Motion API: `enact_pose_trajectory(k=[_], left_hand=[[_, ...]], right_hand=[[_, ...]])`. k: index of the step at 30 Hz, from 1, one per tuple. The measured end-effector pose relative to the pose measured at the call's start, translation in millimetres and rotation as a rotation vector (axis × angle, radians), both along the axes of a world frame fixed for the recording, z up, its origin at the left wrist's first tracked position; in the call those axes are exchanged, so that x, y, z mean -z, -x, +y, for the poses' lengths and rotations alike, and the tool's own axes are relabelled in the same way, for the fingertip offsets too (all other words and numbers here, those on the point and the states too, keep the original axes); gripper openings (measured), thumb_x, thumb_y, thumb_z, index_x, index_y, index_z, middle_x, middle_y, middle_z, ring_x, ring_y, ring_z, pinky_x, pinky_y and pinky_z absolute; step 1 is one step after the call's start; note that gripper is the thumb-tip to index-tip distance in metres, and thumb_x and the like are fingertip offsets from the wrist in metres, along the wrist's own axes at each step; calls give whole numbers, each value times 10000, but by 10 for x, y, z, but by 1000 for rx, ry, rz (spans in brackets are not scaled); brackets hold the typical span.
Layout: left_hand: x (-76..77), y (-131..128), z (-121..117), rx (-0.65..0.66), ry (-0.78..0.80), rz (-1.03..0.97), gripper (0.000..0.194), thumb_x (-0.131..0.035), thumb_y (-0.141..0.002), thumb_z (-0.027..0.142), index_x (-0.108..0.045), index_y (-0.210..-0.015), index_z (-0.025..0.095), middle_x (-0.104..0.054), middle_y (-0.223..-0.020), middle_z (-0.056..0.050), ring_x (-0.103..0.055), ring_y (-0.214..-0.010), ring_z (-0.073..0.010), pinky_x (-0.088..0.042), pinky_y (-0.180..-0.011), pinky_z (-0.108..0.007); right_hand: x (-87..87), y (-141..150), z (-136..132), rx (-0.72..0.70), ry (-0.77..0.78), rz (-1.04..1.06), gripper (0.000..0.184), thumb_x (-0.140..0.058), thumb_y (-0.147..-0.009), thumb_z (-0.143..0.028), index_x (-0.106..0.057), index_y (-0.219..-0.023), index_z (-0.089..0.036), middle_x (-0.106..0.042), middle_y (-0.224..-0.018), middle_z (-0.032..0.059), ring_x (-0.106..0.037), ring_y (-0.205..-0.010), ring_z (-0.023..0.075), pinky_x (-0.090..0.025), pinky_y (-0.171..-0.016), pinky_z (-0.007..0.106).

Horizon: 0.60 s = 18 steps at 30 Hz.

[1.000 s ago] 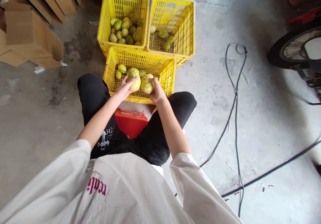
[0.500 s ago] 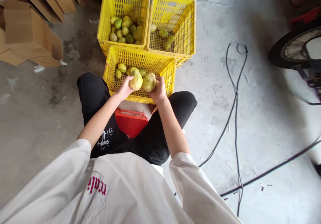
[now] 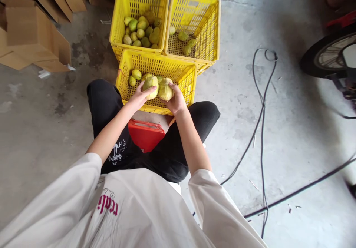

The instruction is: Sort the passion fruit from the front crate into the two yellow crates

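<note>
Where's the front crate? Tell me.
The front crate is just above-left of centre in the head view, under the left hand and right hand, before the rear crates.

Grey floor [image 3: 236,92] with yellow crates [image 3: 155,109], cable [image 3: 262,140]

Person's upper limbs, seen by an onlooker. The left forearm [image 3: 114,127] and right forearm [image 3: 191,138], both bare, reach forward from bent elbows and converge ahead of the torso. The left hand [image 3: 140,96] and right hand [image 3: 177,100] lie near each other, apart, at similar reach, each curled in a grasp, one left digit pointing toward the right hand.
</note>
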<state>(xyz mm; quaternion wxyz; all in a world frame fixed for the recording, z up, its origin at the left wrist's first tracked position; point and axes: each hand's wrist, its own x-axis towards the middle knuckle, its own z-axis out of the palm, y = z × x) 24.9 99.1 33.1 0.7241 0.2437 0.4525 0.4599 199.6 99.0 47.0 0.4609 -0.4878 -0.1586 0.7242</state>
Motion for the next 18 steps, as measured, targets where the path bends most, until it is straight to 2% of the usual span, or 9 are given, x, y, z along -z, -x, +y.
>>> enact_pose_trajectory(k=[2, 5, 10, 14, 18], left_hand=[[17, -15, -9, -4, 16, 8, 603, -892, -970, 227, -676, -1531, 273, -781, -1530, -98, -692, -1561, -344, -603, -1310, -517], [18, -19, -2, 2, 62, 40, 546, -864, -998, 286, -675, -1510, 270, -777, -1499, -105, -704, -1535, -358, -638, -1272, -544], [-32, -7, 35, -15, 132, 47, 383, -642, -1114, 390, -674, -1461, 232, -789, -1394, -109, -690, -1545, -368, -678, -1193, -501], [-86, -32, 36, -41, 125, 62, 354, -585, -1127, 346, -651, -1459, 243, -770, -1419, -97, -661, -1577, -344, -665, -1177, -465], [-158, -60, 16, -72, 113, 48, 366, -618, -1099, 213, -627, -1463, 242, -735, -1513, -102, -630, -1619, -318, -633, -1234, -454]], right_hand=[[21, -19, -3, -17, -9, -1, 195, -715, -995, -417, -663, -1133, -290, -825, -1119, 29, -779, -1329, 296, -737, -1054, 453], [67, -51, -4, -28, -33, -9, 266, -796, -946, -405, -657, -1152, -310, -817, -1232, 22, -770, -1353, 295, -751, -1044, 486], [111, -56, -10, 18, -57, -26, 356, -871, -884, -341, -659, -1169, -332, -783, -1308, 2, -744, -1391, 294, -770, -1000, 484], [129, -47, 13, 43, -33, -50, 365, -847, -881, -340, -623, -1168, -346, -768, -1302, -7, -721, -1416, 282, -753, -1030, 482], [146, -81, 55, 52, -16, -32, 302, -714, -897, -357, -618, -1183, -338, -777, -1247, 3, -746, -1342, 284, -739, -1037, 498]])
